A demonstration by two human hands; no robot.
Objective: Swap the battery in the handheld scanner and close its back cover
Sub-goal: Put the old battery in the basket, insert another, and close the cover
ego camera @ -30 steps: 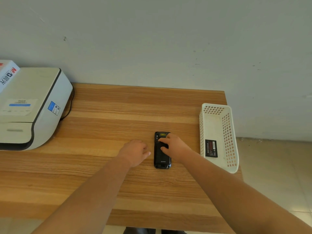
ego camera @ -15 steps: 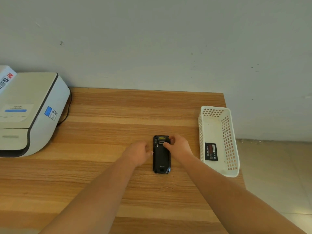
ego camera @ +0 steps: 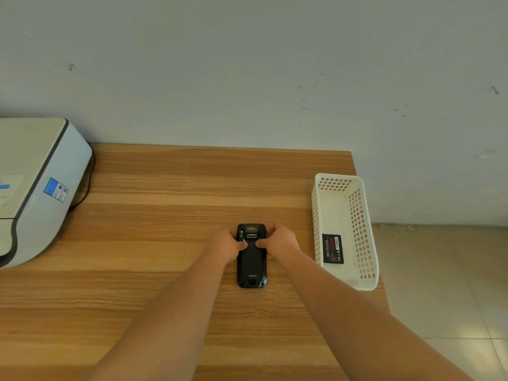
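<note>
Both hands on the scanner [ego camera: 251, 259] now, back side up on the wooden table [ego camera: 165, 229]. The left hand [ego camera: 226, 244] grips its far end from nine o'clock, the right hand [ego camera: 280, 242] from three, thumbs pressing its back cover. At three o'clock sits the white basket [ego camera: 360, 215], a battery [ego camera: 333, 248] lying inside.

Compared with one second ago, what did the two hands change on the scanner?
The left hand, then beside the scanner, now grips its left edge. The right hand moved off the back cover to grip the right edge. Both thumbs press the cover. The scanner, basket and battery stayed.
</note>
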